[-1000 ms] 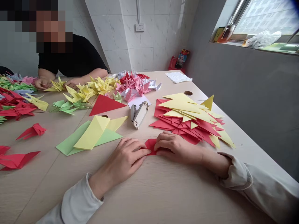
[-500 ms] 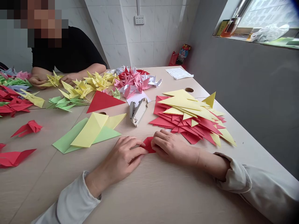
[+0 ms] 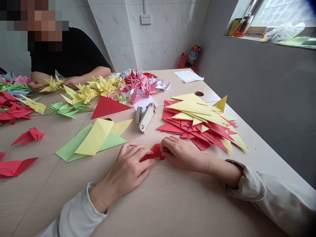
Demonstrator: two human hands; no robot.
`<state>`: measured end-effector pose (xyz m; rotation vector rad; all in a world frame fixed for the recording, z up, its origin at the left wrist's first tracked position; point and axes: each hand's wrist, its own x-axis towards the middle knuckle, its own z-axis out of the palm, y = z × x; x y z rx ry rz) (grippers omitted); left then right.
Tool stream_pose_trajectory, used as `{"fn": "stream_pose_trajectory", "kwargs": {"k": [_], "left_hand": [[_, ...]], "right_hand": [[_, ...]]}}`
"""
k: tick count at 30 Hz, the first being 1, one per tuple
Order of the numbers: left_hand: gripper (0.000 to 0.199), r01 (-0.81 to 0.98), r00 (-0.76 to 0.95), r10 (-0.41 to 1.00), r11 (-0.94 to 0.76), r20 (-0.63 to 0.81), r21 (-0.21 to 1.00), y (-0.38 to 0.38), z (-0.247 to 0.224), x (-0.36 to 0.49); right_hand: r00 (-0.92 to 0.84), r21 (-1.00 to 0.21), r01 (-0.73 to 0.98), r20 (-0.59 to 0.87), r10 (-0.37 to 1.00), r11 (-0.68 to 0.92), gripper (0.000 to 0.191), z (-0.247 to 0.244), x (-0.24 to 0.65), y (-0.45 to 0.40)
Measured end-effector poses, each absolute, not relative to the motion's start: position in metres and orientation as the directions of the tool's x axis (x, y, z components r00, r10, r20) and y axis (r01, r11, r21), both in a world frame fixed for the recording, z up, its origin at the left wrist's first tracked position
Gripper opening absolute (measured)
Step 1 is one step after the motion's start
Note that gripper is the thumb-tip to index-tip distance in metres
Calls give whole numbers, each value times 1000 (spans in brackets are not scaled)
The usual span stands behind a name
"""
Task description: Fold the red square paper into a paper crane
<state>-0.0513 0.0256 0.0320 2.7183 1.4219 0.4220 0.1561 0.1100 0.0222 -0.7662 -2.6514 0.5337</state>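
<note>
A small folded piece of red paper (image 3: 156, 152) lies on the table between my two hands. My left hand (image 3: 132, 166) has its fingers on the paper's left part, pressing it from the near side. With fingertips pinched together, my right hand (image 3: 179, 153) grips the paper's right edge, hiding that end. Just beyond the hands a grey stapler (image 3: 147, 117) lies on its side. To the right is a pile of folded red paper (image 3: 197, 135) and yellow paper (image 3: 191, 107). Left of the stapler, yellow folded paper (image 3: 95, 138) rests on green folded paper (image 3: 71, 146).
A person in black (image 3: 71, 52) sits across the table, hands on yellow paper cranes (image 3: 53, 84). Heaps of pink and red cranes (image 3: 140, 84) spread along the far side. A red triangle of paper (image 3: 107, 107) and a white sheet (image 3: 189, 76) lie farther off.
My left fingers have shifted slightly along the red paper, and more of it shows between my hands. My right hand keeps its pinch at the right edge. The view has shifted a little.
</note>
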Motion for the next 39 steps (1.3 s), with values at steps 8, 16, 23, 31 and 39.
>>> {"fn": "stream_pose_trajectory", "kwargs": {"k": [8,16,23,31,39], "left_hand": [[36,824,518,828,-550,215,137,25,33,-52],[22,878,417,853,-467,313,103,32,29,-65],[23,838,441,848,-506,294,202,32,26,-61],[19,779,495,806,-577,324,245,29,28,-56],[17,794,495,816,-564,297,226,25,29,-50]], "right_hand": [[-814,-572,292,272,513,766,18,26,178,131],[-915,-643,156,192,355,750,22,34,169,95],[-927,-637,16,280,251,771,25,34,171,112],[-940,-553,-20,295,174,833,20,24,178,137],[-939,-508,-10,302,167,861,20,24,177,132]]}}
